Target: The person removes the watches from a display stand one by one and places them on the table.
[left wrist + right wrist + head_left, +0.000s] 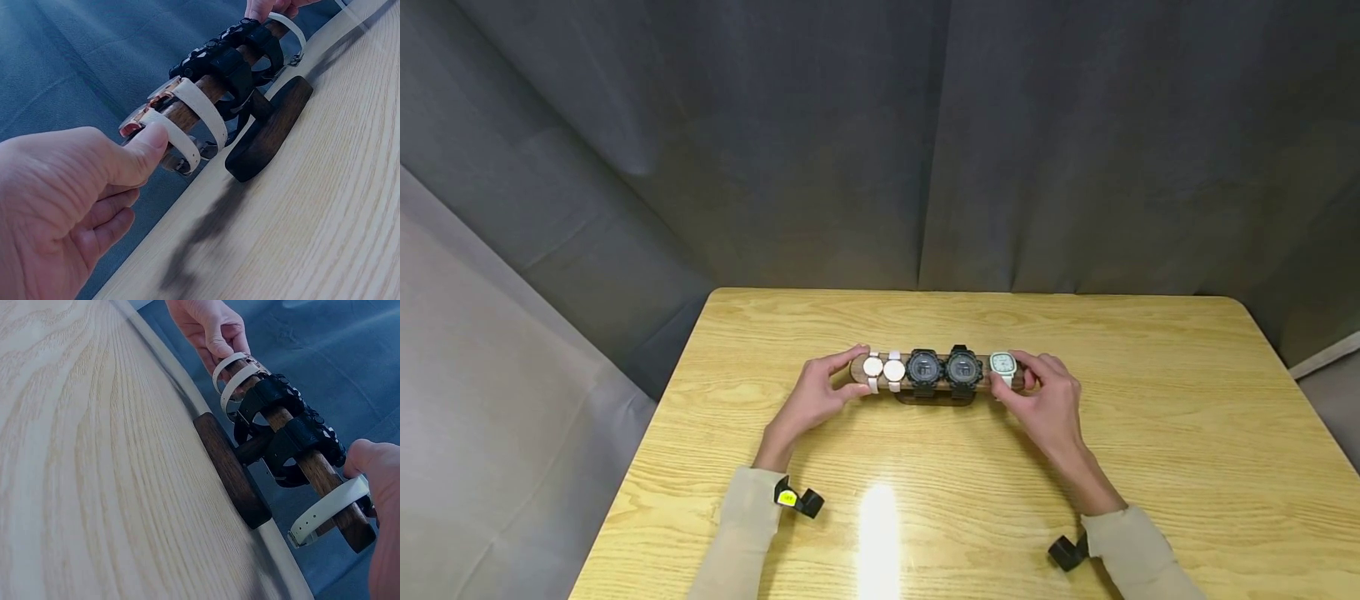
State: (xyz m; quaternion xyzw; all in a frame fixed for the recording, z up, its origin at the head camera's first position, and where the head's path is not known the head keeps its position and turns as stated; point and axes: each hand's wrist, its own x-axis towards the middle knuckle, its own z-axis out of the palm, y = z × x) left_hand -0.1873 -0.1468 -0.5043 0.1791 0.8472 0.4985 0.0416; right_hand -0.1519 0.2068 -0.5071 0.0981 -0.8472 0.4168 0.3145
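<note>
A dark wooden T-bar watch stand (934, 399) stands on the table, a row of wristwatches looped round its bar. At the bar's left end my left hand (818, 392) pinches the outermost white-strapped watch (872, 367); its thumb presses the strap in the left wrist view. Close beside that sits a second white-strapped watch (894, 369). Two chunky black digital watches (923, 368) fill the middle. My right hand (1049, 398) pinches a square pale-green watch (1002, 363) near the right end, its light strap (331, 503) hanging round the bar. The right fingertips behind it are partly hidden.
The stand is on a light wood-grain table (925, 467) with a bright glare patch toward the front. Behind the far edge hangs a dark grey curtain (820, 150). Small black wrist cameras (811, 502) sit on both sleeves.
</note>
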